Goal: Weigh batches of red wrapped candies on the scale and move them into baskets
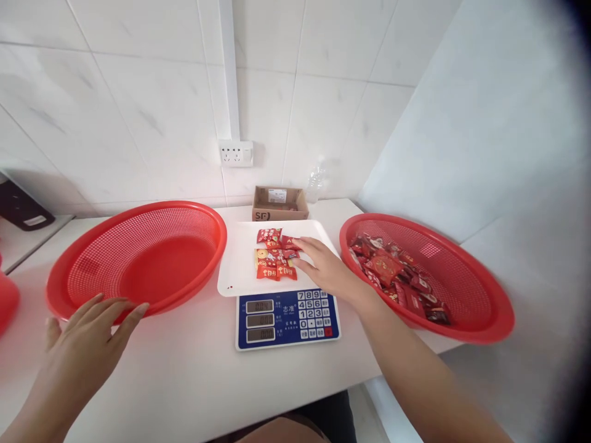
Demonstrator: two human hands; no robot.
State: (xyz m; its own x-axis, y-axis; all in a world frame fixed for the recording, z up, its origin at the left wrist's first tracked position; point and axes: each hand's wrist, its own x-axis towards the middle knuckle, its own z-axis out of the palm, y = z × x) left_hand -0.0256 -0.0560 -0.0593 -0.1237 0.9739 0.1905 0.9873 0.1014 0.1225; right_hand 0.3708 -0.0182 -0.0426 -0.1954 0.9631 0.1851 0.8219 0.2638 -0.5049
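My right hand (330, 267) reaches over the white tray (237, 264) of a digital scale (289, 320), its fingers apart and the tips at the right side of several small red snack packets (272, 255). The packets lie close together in rows. Its fingertips appear to touch the right-hand packets without gripping one. My left hand (90, 338) is at the near rim of the left red plastic basket (173, 252), fingers spread and holding nothing. Inside that basket the bare red bottom shows. The right red basket (471, 283) holds a heap of wrapped packets (392, 271).
Behind the scale stand a small cardboard box (281, 215) and a clear plastic bottle (316, 181). A wall socket (236, 154) sits above. At far left are a black object (23, 203) and part of another red item (7, 301). The white table (194, 381) meets a tiled wall.
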